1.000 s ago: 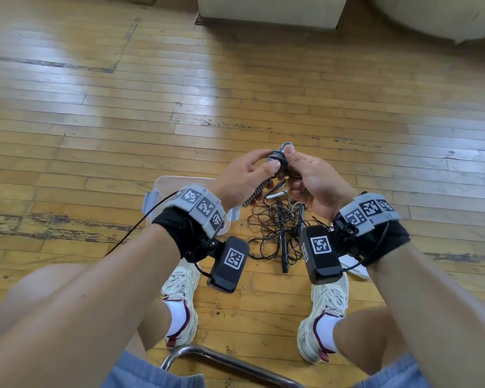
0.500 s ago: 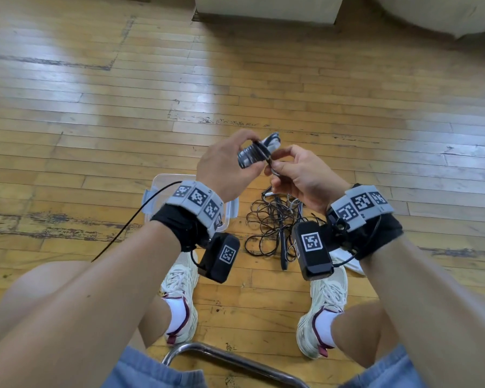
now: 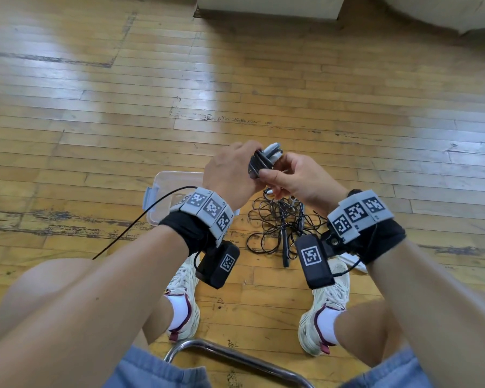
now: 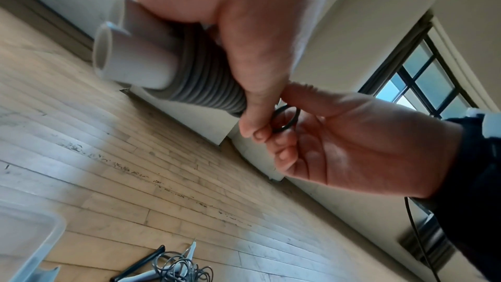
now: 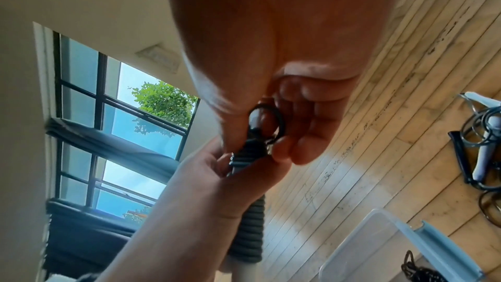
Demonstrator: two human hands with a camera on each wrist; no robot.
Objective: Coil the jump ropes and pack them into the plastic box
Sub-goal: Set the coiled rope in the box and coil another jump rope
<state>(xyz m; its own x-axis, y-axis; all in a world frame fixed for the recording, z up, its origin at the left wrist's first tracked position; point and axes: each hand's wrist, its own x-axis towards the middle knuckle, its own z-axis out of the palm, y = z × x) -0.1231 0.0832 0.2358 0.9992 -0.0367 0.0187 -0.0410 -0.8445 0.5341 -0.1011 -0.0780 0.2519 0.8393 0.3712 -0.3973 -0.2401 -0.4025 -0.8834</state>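
In the head view my left hand (image 3: 244, 163) grips a jump rope bundle (image 3: 263, 159) held above the floor. The bundle is two white handles (image 4: 135, 57) side by side with grey rope (image 4: 206, 78) wound tightly round them. My right hand (image 3: 275, 177) meets it from the right and pinches a small dark rope loop (image 4: 284, 119) at the bundle's end; the same rope loop (image 5: 268, 119) shows between its thumb and fingers. The clear plastic box (image 3: 174, 180) stands on the floor below my left wrist, partly hidden by it.
A tangled pile of other jump ropes (image 3: 280, 228) with dark and white handles lies on the wooden floor between my feet. A black coiled rope (image 5: 414, 269) lies in the box. A metal chair frame (image 3: 235, 359) is under me. A white cabinet base (image 3: 266, 7) stands far ahead.
My left hand has rolled over the top of the bundle, turning its white handle ends away from me. My right hand shifted from the bundle's top to the loop at its near end.
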